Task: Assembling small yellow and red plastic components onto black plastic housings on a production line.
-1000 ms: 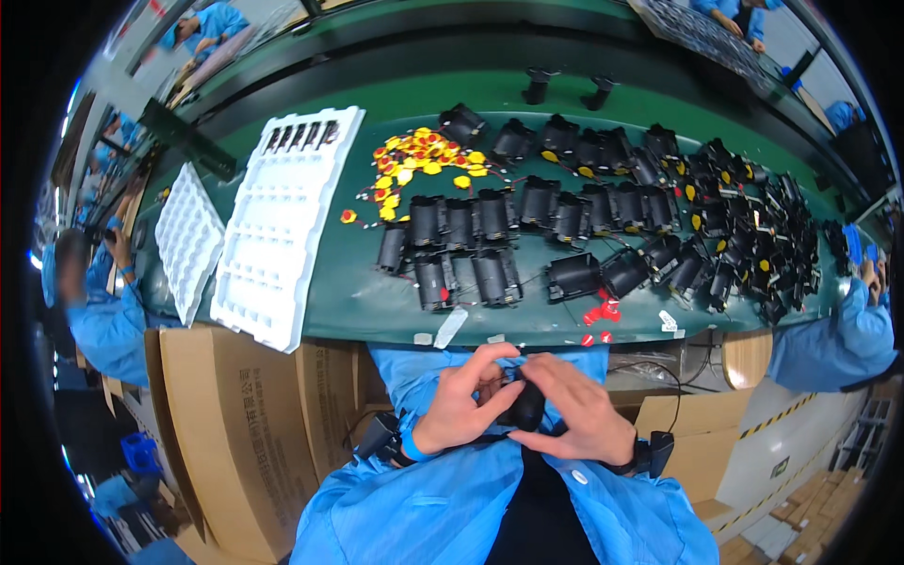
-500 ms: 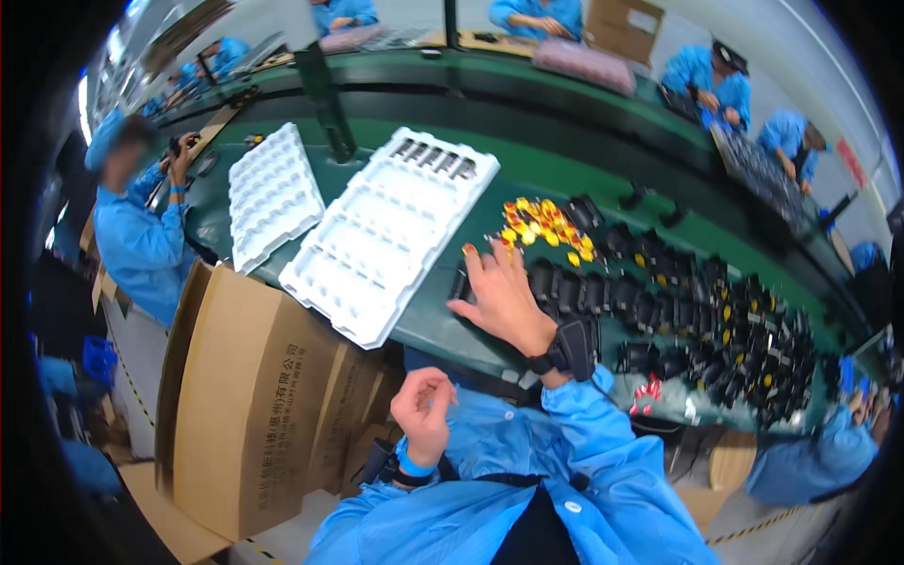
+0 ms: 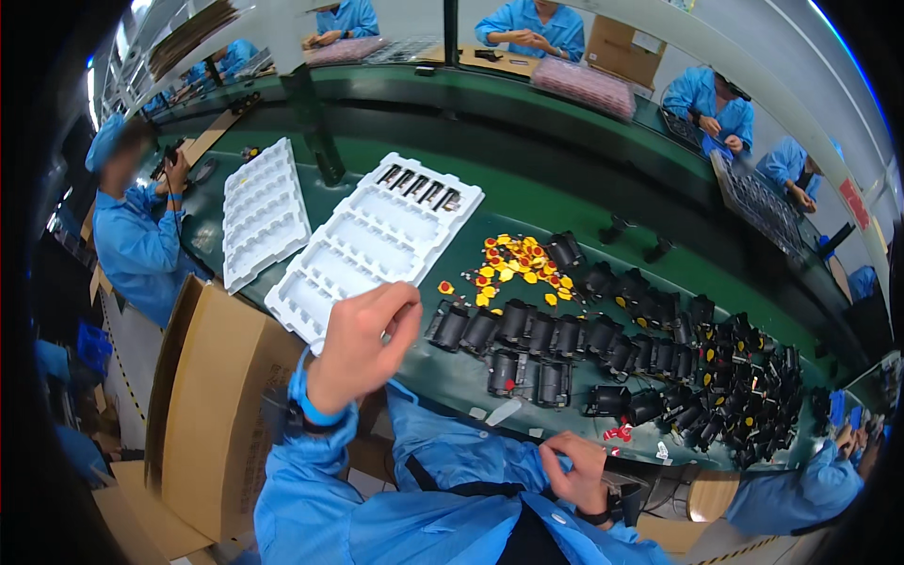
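Observation:
My left hand [image 3: 363, 347] is raised in front of the near end of a white moulded tray [image 3: 363, 240], its fingers curled in. Whatever lies inside that grip, if anything, is hidden. At the tray's far end sits a row of small dark parts with metallic strips [image 3: 416, 186]. Low by the table's front edge is my right hand [image 3: 576, 468], thumb and fingers drawn together; their contents cannot be made out. Black cylindrical housings [image 3: 480, 330] stand in rows beyond it. Behind them lies a scattered pile of yellow and red round pieces [image 3: 518, 262].
A second white tray [image 3: 266, 217] lies left on the green table [image 3: 452, 377]. An open cardboard box [image 3: 212, 395] stands at the near left. More black housings [image 3: 744, 377] crowd the right, near red scraps [image 3: 618, 433]. A co-worker [image 3: 141, 221] is at left; others sit across.
My right hand has drawn back from the yellow pieces to the table's front edge. My left hand has risen toward the tray. The view has shifted slightly.

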`<state>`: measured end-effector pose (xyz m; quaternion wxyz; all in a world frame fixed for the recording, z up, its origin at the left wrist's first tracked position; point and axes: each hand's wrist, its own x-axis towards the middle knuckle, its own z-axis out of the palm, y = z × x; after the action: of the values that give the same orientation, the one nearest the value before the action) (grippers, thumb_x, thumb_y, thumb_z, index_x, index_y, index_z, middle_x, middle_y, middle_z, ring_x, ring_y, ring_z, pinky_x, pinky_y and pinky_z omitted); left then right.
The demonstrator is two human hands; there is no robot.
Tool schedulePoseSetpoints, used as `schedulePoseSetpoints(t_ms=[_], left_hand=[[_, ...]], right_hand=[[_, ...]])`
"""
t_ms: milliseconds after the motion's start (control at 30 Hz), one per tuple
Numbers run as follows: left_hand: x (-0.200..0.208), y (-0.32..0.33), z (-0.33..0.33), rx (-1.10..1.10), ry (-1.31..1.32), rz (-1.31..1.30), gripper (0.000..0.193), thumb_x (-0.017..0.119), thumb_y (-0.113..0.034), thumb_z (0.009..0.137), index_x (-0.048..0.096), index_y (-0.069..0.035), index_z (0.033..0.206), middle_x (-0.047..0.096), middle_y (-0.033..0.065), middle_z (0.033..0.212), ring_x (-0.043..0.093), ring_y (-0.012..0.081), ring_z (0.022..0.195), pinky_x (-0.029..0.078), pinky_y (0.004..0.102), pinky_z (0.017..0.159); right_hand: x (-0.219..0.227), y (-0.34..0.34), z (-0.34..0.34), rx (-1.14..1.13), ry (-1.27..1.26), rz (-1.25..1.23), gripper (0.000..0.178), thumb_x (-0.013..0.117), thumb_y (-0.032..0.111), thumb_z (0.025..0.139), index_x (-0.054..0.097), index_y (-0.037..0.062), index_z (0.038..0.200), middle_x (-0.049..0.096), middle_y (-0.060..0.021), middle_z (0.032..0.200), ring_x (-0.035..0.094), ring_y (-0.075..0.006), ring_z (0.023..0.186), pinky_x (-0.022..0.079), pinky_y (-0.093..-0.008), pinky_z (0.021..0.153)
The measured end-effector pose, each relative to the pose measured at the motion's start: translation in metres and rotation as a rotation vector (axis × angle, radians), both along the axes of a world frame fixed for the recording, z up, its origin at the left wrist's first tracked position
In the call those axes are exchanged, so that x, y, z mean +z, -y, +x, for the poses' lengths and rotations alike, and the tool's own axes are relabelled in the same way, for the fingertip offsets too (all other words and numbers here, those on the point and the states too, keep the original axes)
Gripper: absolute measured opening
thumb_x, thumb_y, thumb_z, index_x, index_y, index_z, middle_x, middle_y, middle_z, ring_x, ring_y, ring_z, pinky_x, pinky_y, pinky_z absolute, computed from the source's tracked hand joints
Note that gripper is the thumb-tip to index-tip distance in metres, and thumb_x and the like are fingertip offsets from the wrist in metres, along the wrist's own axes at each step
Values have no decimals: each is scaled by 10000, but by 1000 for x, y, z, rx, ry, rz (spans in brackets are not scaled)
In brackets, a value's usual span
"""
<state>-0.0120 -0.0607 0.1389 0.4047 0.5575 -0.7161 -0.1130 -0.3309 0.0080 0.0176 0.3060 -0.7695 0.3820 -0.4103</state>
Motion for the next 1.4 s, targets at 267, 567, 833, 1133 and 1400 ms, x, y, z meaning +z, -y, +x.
schedulePoseSetpoints(t_ms=[267, 567, 833, 1133, 1400], left_hand=[[13, 160, -21, -152, 428, 84, 194, 616, -193, 862, 641, -17, 784, 644, 201, 708, 643, 407, 717, 472, 498, 618], [-107, 266, -42, -168, 585, 935, 237, 716, -124, 866, 560, 52, 836, 656, 164, 691, 668, 244, 507, 493, 362, 405], [-109, 252, -18, -172, 413, 184, 179, 712, -5, 675, 579, 8, 795, 642, 175, 697, 663, 302, 648, 520, 417, 637], [-16, 142, -7, -80, -126, -81, 264, 610, 74, 826, 635, -8, 1076, 579, 31, 697, 558, 81, 608, 451, 223, 582], [-12, 6, -23, -239, -482, 11, 301, 736, 68, 780, 629, 24, 1059, 660, 113, 932, 662, 185, 789, 526, 311, 723]], right_hand=[[-8, -4, -21, -115, 112, 79, 90, 704, -64, 784, 637, -29, 832, 633, -119, 673, 632, -231, 576, 470, -302, 541], [2, 4, -34, -103, 119, -56, 83, 695, -82, 766, 635, -38, 803, 640, -122, 675, 622, -232, 563, 462, -297, 531], [-19, -14, -32, -191, 202, 88, 95, 706, -64, 792, 640, -23, 845, 618, -112, 663, 608, -221, 558, 446, -305, 517], [-4, 8, -11, -31, 211, 28, 80, 697, -74, 806, 638, -36, 843, 623, -102, 665, 605, -205, 555, 441, -305, 512], [3, 17, 21, 138, 285, 152, 141, 681, 7, 878, 645, -49, 1003, 660, -109, 775, 642, -194, 657, 492, -310, 593]])
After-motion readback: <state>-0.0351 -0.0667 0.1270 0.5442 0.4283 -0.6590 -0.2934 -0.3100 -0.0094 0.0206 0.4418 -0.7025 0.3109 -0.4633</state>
